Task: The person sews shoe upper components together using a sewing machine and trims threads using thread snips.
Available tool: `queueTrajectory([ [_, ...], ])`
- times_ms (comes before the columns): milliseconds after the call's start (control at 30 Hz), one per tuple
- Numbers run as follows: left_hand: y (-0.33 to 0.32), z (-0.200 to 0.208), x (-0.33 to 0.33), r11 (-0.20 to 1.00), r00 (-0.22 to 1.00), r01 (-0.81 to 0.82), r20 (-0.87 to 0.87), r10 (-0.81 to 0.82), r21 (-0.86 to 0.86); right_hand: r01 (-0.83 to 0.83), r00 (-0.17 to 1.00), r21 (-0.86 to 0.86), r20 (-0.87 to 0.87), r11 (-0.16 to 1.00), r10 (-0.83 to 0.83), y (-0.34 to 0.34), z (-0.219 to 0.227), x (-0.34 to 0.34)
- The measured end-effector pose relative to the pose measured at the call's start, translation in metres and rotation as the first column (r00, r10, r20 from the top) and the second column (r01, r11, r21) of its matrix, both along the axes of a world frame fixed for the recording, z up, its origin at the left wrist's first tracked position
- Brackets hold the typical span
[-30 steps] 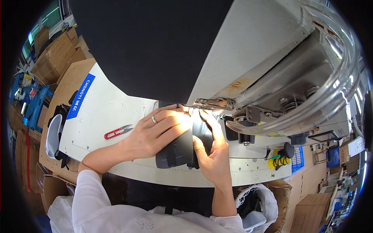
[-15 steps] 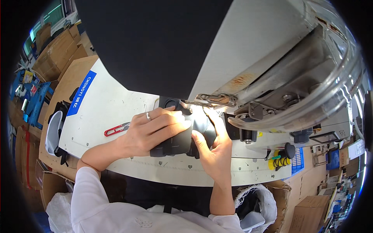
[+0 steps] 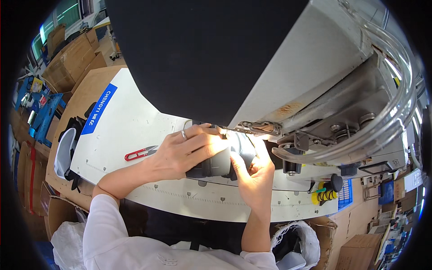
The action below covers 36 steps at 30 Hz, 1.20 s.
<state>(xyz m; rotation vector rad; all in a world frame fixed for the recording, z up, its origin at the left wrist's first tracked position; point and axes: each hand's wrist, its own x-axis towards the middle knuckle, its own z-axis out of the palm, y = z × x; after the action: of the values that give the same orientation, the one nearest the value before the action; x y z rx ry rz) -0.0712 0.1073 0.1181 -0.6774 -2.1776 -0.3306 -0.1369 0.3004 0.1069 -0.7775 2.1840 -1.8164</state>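
Note:
A dark grey, padded-looking piece of material lies on the white machine bed, its far part under the brightly lit sewing area. My left hand, with a ring on one finger, presses its closed fingers over the left part of the piece. My right hand grips the right edge, thumb on the near side and fingers bent around the far side. The sewing machine head hangs above and hides the needle area. Red-handled thread snips rest on the bed left of my left hand.
A clear curved guard and metal parts jut out to the right of my right hand. A yellow-and-black coil-like object sits at the bed's right end. Cardboard boxes stand far left; a white-lined bin is below right.
The view has shifted a little, so most things sit slightly right and lower. My left fingers lie closer to the lit sewing area; both hands still hold the piece.

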Motion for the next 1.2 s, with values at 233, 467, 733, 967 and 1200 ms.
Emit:
queueTrajectory([
  [233, 0.003, -0.011, 0.006, 1.0, 0.996, -0.015, -0.091, 0.017, 0.026, 0.022, 0.999, -0.046, -0.025, 0.999, -0.024, -0.002, -0.005, -0.003],
  [467, 0.002, -0.012, 0.002, 0.998, 0.993, -0.046, -0.104, 0.05, 0.036, 0.019, 0.995, -0.194, 0.098, 0.981, 0.0, -0.008, -0.002, 0.001],
  [733, 0.001, -0.009, -0.004, 0.998, 0.994, -0.025, -0.101, 0.03, 0.049, -0.023, 0.995, -0.197, 0.087, 0.98, 0.04, -0.007, 0.004, 0.0],
  [967, -0.003, -0.01, -0.004, 0.999, 0.983, -0.034, -0.18, 0.031, -0.014, 0.021, 0.993, -0.232, 0.122, 0.972, 0.008, -0.012, 0.002, 0.001],
  [1200, -0.004, -0.005, -0.011, 1.0, 0.99, -0.018, -0.142, 0.02, 0.017, 0.005, 0.986, -0.219, 0.164, 0.976, 0.031, -0.006, 0.002, 0.0],
])
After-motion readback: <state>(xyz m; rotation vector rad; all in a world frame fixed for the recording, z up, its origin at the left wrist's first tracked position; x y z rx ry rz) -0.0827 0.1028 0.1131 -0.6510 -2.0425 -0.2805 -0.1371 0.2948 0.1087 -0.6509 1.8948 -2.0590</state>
